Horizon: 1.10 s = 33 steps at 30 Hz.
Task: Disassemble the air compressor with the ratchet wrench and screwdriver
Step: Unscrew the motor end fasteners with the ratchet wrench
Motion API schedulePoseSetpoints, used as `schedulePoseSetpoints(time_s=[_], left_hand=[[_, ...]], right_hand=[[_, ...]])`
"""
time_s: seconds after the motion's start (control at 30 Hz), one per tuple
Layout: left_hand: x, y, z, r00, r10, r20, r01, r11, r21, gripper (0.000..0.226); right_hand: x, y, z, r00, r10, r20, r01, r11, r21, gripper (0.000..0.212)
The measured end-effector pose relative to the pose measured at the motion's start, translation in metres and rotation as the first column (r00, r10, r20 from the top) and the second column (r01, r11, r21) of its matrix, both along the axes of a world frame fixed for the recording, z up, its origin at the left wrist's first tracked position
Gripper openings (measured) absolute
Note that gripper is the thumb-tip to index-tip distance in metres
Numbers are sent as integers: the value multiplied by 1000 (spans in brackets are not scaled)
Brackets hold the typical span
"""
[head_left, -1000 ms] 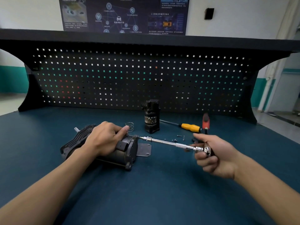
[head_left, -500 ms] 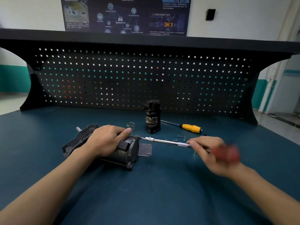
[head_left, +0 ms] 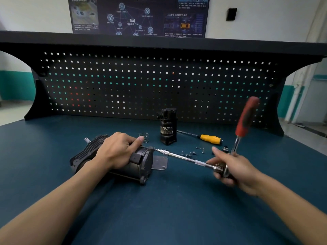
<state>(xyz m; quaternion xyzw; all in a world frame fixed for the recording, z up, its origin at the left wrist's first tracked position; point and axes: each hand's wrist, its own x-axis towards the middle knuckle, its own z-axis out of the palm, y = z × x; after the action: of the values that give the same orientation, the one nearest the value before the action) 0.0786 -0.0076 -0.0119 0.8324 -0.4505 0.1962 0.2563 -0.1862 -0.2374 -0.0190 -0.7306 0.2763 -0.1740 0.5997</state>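
Gripping compressor [head_left: 139,164], left hand [head_left: 116,151]; right hand [head_left: 233,168], ratchet wrench [head_left: 245,121]; poster [head_left: 138,15] illegible.

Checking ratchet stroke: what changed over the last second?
The ratchet wrench handle swung down to the right, then back up; it now stands tilted up-right, the right hand gripping its head. Unchanged: left hand holding the air compressor, extension at its end, screwdriver lying behind.

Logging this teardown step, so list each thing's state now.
Compressor: on its side, gripped by left hand.
Ratchet: handle tilted up, extension at compressor's end, head held by right hand.
Screwdriver: lying flat, untouched.
Screws: loose, scattered.
Spring: lying loose.
Black cylinder: upright, apart.
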Motion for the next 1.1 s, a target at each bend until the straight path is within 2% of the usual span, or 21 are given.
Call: schedulePoseSetpoints(time_s=[0.07, 0.13, 0.23, 0.3, 0.37, 0.43, 0.5, 0.53, 0.6, 0.63, 0.73, 0.8, 0.83, 0.93, 1.0, 1.07, 1.1], left_hand=[[0, -1, 0, 1000, -6, 5, 6, 1000, -4, 91], [1, 0, 0, 1000, -11, 4, 11, 1000, -8, 91], [2, 1, 0, 1000, -25, 1, 25, 1000, 1, 93], [2, 0, -1, 999, -32, 5, 32, 999, 0, 93], [3, 0, -1, 999, -37, 1, 37, 999, 0, 92], [4, 0, -1, 999, -44, -15, 45, 999, 14, 88], [4, 1, -1, 999, -45, -23, 46, 998, 42, 74], [3, 1, 0, 999, -43, -19, 44, 997, 61, 67], [2, 2, 1, 999, -44, -8, 45, 994, 101, 60], [1, 2, 2, 999, -48, 0, 48, 992, 118, 60], [2, 2, 1, 999, -49, 9, 47, 991, 122, 63], [3, 2, -1, 999, -35, -3, 35, 996, 79, 63], [3, 2, -2, 1000, -29, -9, 30, 998, 52, 64], [2, -1, -1, 1000, -13, -25, 13, 1000, 2, 75], [2, -2, 0, 1000, 5, -29, -6, 1000, -15, 82], [2, -2, 0, 999, 17, -36, -18, 1000, -18, 83], [2, -2, 0, 999, 18, -40, -19, 1000, -21, 83]], right_hand=[[-3, 2, 10, 998, 40, -57, -22, 956, 293, 58], [-4, 3, 15, 991, 126, -49, -89, 882, 463, 52], [-3, 3, 15, 988, 154, -6, -118, 783, 610, 37], [-1, 4, 13, 991, 133, -5, -102, 782, 615, 25], [-1, 7, 11, 993, 117, -23, -87, 841, 535, 19], [-2, 9, 7, 994, 102, -35, -84, 936, 342, 24], [-4, 10, 4, 997, 75, -26, -75, 997, 12, 27], [-4, 9, 2, 997, 70, -17, -72, 981, -181, 26], [-6, 5, -1, 996, 79, 35, -50, 853, -520, 9], [-6, 2, -2, 992, 104, 75, -33, 774, -633, 2], [-3, -12, -8, 981, 161, 107, 14, 497, -868, 13], [-2, -23, -12, 981, 166, 95, 34, 335, -941, 19], [-2, -27, -13, 983, 166, 82, 28, 303, -953, 20], [-2, -30, -14, 984, 167, 69, 19, 284, -959, 21], [-1, -28, -13, 981, 176, 86, 22, 336, -941, 19], [-3, -21, -10, 982, 173, 73, -18, 477, -879, 12], [-4, -16, -8, 987, 160, 36, -64, 579, -813, 12]])
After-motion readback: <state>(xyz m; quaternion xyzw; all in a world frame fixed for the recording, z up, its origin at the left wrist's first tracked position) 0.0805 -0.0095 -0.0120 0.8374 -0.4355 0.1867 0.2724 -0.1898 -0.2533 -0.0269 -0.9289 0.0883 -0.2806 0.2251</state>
